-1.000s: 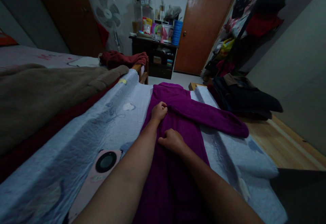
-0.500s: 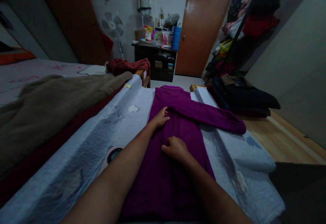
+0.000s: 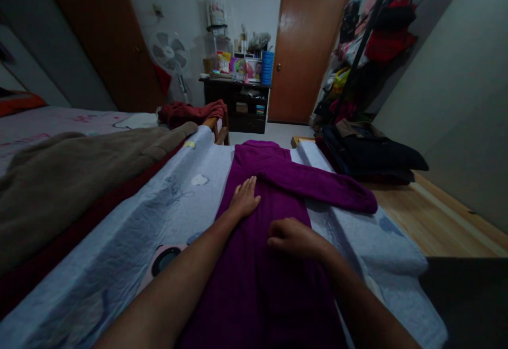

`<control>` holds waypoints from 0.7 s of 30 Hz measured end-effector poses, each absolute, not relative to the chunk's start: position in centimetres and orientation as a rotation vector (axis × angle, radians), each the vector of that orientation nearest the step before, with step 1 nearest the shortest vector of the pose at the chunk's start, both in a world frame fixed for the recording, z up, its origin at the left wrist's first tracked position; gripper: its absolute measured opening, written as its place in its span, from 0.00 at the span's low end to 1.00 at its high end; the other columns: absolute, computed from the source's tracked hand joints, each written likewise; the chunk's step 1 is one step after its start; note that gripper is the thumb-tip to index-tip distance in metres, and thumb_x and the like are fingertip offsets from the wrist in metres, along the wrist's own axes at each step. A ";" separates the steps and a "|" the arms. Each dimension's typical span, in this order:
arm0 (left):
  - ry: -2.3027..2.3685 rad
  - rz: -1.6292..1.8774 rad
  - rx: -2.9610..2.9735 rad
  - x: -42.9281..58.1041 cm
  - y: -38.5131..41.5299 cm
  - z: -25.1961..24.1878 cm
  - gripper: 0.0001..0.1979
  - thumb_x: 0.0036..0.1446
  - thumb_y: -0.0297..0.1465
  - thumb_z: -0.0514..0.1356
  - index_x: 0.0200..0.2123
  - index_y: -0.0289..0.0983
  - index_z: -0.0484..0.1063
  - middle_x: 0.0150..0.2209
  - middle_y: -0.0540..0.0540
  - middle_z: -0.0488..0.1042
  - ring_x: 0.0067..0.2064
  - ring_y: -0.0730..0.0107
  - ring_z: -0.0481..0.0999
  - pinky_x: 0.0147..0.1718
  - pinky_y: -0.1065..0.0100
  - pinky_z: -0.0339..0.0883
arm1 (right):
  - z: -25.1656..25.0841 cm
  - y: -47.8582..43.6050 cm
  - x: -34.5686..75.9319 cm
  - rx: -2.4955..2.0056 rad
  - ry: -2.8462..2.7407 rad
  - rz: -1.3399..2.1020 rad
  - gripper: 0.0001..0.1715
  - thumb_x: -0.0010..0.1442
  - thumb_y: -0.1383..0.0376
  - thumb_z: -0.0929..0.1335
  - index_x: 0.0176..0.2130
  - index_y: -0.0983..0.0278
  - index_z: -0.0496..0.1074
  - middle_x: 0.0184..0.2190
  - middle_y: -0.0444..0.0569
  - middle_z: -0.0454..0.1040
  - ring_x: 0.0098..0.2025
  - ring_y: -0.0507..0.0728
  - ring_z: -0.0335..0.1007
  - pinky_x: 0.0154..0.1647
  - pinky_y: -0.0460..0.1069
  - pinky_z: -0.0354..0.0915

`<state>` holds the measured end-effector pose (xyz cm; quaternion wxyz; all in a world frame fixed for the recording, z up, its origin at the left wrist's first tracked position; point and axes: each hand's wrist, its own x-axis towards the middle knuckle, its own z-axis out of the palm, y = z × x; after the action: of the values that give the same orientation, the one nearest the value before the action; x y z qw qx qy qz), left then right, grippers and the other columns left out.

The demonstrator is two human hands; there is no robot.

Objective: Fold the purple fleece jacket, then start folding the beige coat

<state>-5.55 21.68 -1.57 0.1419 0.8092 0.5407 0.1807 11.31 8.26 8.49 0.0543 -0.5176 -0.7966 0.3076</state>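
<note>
A purple long-sleeved garment (image 3: 278, 296), with its collar at the far end, lies spread lengthwise before me. One sleeve (image 3: 329, 185) stretches out to the right, over the edge of the body. My left hand (image 3: 245, 199) rests flat on the left side of the garment, fingers extended, just below the fold where the sleeve crosses. Nearer to me, my right hand (image 3: 296, 238) is curled closed over the middle of the garment. Its fingertips are turned under, so I cannot see whether fabric is pinched in them.
The garment lies on a light blue quilted cover (image 3: 186, 201). Left of my forearm is a pink object with a dark round part (image 3: 166, 259). A brown fleece blanket (image 3: 91, 169) lies farther left. Folded dark clothes (image 3: 373, 150) are stacked at right on a wooden surface (image 3: 428, 211).
My left hand has gone from curled fingers at the sleeve fold to lying flat, slightly nearer me. My right hand has shifted right, still closed. The view has tilted slightly.
</note>
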 end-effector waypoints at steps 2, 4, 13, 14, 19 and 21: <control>1.553 0.567 2.285 -5.6 21.9 -1.5 0.33 0.62 0.38 0.53 0.67 0.35 0.49 0.69 0.36 0.51 0.69 0.54 0.49 0.65 0.50 0.43 | 8.7 10.2 14.2 -1.672 -2.283 0.776 0.08 0.58 0.67 0.65 0.34 0.64 0.75 0.29 0.45 0.77 0.29 0.51 0.68 0.29 0.44 0.55; 1.521 0.665 2.215 -5.7 22.3 -1.2 0.29 0.65 0.39 0.49 0.66 0.35 0.53 0.67 0.36 0.57 0.68 0.56 0.54 0.64 0.53 0.47 | 8.5 12.6 17.1 -1.770 -2.129 0.578 0.10 0.60 0.67 0.64 0.37 0.65 0.75 0.34 0.47 0.78 0.34 0.52 0.70 0.35 0.45 0.58; 1.601 1.052 2.000 -4.9 27.4 0.5 0.24 0.68 0.37 0.42 0.57 0.33 0.67 0.56 0.39 0.72 0.58 0.61 0.70 0.59 0.61 0.60 | 5.7 20.9 26.8 -2.255 -1.928 -0.162 0.18 0.63 0.72 0.59 0.50 0.72 0.70 0.51 0.61 0.72 0.53 0.60 0.66 0.53 0.48 0.57; 1.637 1.007 2.025 -4.7 28.2 0.5 0.24 0.68 0.36 0.41 0.58 0.32 0.66 0.57 0.38 0.71 0.59 0.62 0.69 0.60 0.62 0.59 | 5.5 21.1 27.3 -2.291 -1.949 -0.197 0.19 0.63 0.73 0.58 0.50 0.72 0.69 0.52 0.61 0.71 0.54 0.60 0.66 0.53 0.49 0.57; 1.708 0.568 2.226 -3.7 30.9 -0.2 0.23 0.67 0.31 0.42 0.59 0.33 0.65 0.62 0.40 0.66 0.66 0.61 0.59 0.63 0.59 0.52 | 5.8 21.5 28.9 -2.428 -2.044 -0.290 0.19 0.63 0.71 0.58 0.50 0.74 0.69 0.49 0.65 0.73 0.54 0.64 0.66 0.54 0.52 0.57; 1.685 0.485 2.252 -3.7 31.5 -0.4 0.22 0.66 0.33 0.44 0.59 0.35 0.66 0.63 0.41 0.65 0.68 0.57 0.54 0.64 0.53 0.49 | 6.4 21.6 29.0 -2.469 -2.068 -0.268 0.19 0.63 0.67 0.60 0.49 0.75 0.70 0.47 0.66 0.74 0.50 0.65 0.70 0.50 0.53 0.60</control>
<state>-3.72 31.49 -0.42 0.1429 0.7809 0.5843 0.1683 29.02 21.59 6.38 -0.0451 -0.7632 -0.6393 -0.0829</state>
